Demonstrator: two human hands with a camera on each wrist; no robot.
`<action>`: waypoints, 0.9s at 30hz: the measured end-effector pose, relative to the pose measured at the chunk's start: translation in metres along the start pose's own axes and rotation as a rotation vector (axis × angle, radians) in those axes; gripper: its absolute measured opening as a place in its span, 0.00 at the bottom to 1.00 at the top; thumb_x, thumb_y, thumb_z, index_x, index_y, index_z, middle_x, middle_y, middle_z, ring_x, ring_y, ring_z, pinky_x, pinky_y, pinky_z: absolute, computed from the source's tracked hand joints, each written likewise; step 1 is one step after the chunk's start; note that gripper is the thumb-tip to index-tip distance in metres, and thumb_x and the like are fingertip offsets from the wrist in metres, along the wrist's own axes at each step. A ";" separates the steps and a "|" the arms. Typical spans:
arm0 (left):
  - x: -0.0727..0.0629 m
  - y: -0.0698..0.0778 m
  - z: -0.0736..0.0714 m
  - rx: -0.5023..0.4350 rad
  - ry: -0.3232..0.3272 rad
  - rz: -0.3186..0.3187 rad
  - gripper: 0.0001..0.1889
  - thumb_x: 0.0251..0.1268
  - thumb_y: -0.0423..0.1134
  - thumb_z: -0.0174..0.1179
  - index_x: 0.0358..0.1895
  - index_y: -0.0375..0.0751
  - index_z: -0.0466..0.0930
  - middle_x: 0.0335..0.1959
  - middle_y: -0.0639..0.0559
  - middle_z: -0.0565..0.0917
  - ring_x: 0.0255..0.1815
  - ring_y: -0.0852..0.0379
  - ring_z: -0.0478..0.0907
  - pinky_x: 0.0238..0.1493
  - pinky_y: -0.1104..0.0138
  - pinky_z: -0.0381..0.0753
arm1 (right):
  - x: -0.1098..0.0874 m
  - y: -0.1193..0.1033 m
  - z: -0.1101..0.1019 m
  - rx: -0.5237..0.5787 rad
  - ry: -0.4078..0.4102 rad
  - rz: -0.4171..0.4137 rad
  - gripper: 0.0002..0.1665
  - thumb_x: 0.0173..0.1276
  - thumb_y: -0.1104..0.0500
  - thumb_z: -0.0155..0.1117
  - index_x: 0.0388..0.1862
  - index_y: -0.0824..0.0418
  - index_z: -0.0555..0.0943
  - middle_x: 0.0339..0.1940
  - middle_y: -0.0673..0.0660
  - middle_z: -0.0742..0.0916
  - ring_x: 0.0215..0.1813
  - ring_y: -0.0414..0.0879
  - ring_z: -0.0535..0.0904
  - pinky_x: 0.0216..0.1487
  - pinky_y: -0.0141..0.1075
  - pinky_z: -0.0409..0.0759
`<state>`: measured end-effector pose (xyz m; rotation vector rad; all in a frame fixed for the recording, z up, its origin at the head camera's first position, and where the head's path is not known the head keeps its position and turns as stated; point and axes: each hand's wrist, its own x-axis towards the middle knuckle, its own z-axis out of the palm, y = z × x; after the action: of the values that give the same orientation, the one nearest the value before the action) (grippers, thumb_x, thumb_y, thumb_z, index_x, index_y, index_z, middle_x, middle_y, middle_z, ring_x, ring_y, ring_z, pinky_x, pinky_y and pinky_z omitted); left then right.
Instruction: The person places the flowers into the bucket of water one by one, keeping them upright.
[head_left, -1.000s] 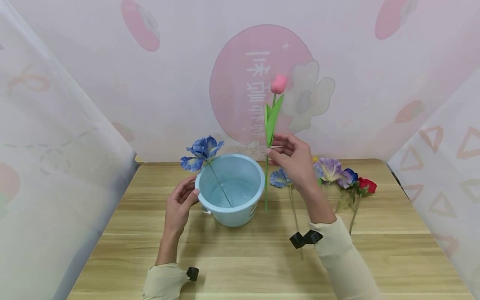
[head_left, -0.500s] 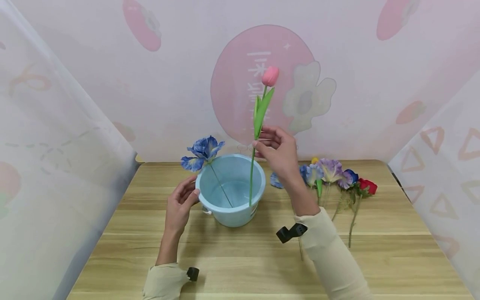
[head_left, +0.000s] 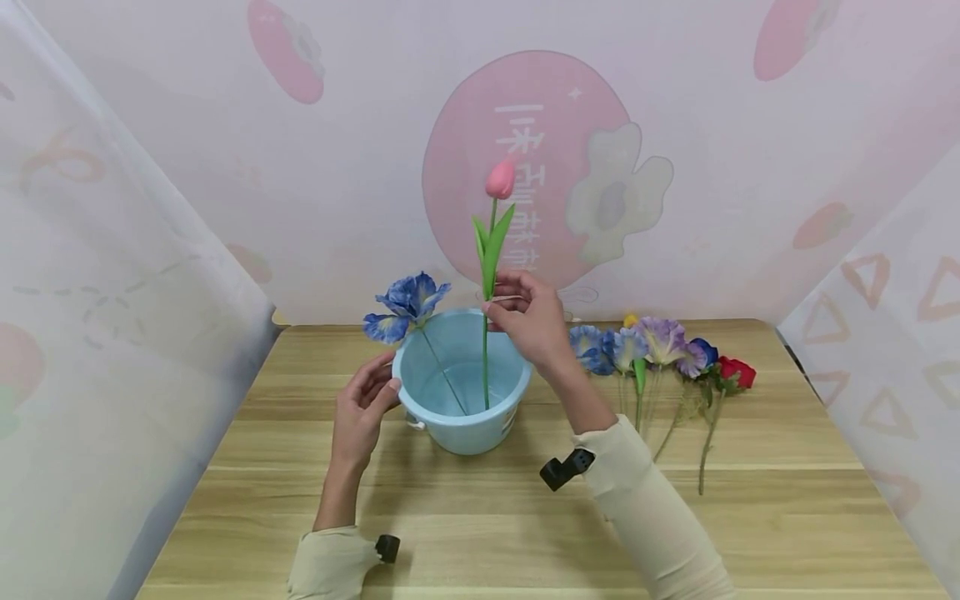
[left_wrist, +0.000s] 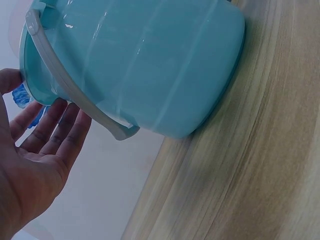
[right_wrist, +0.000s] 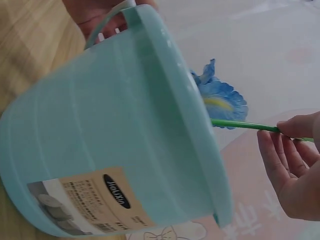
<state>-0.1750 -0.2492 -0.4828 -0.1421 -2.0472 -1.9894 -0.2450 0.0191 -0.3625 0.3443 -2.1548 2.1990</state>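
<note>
We've one blue iris point(head_left: 409, 302) in, left hand point(head_left: 362, 417) gripping light-blue plastic bucket point(head_left: 467, 435), right hand point(head_left: 536, 322) pinching pink tulip point(head_left: 491, 267), mixed-colour flowers point(head_left: 663, 340) left outside.

Glossy plastic bucket point(left_wrist: 155, 65), wood-grained table point(head_left: 465, 533)

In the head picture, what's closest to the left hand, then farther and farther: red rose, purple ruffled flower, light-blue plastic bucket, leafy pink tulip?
1. Light-blue bucket: touching the left hand.
2. Pink tulip: in the right hand.
3. Purple flower: right, on the table.
4. Red rose: farthest right.
</note>
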 end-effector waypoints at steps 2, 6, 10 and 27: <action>0.000 0.000 0.000 -0.002 0.000 -0.001 0.23 0.79 0.31 0.62 0.74 0.35 0.77 0.62 0.33 0.83 0.54 0.59 0.89 0.47 0.69 0.92 | 0.000 0.004 0.002 -0.013 -0.018 0.015 0.24 0.71 0.71 0.71 0.65 0.67 0.82 0.54 0.66 0.88 0.45 0.45 0.88 0.44 0.41 0.94; 0.000 0.000 0.000 -0.007 0.001 -0.001 0.23 0.79 0.31 0.62 0.74 0.34 0.77 0.61 0.35 0.84 0.53 0.59 0.89 0.47 0.69 0.92 | 0.001 0.011 0.007 -0.042 -0.055 0.036 0.23 0.71 0.72 0.71 0.64 0.67 0.82 0.55 0.68 0.88 0.46 0.47 0.89 0.44 0.41 0.94; 0.000 -0.001 0.001 -0.011 0.001 -0.007 0.23 0.79 0.31 0.63 0.73 0.35 0.77 0.60 0.40 0.85 0.54 0.58 0.89 0.47 0.69 0.92 | 0.002 0.021 0.010 -0.076 -0.083 0.054 0.24 0.71 0.71 0.71 0.65 0.66 0.82 0.56 0.67 0.88 0.46 0.50 0.89 0.44 0.40 0.94; -0.001 -0.003 0.000 -0.021 0.015 0.009 0.23 0.78 0.31 0.63 0.73 0.33 0.77 0.57 0.44 0.87 0.52 0.57 0.90 0.46 0.69 0.93 | 0.010 0.041 0.027 -0.213 -0.172 0.103 0.24 0.67 0.72 0.73 0.62 0.67 0.82 0.52 0.67 0.89 0.49 0.58 0.90 0.43 0.37 0.94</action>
<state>-0.1748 -0.2487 -0.4857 -0.1398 -2.0131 -2.0007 -0.2593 -0.0101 -0.4002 0.4341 -2.5234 2.0287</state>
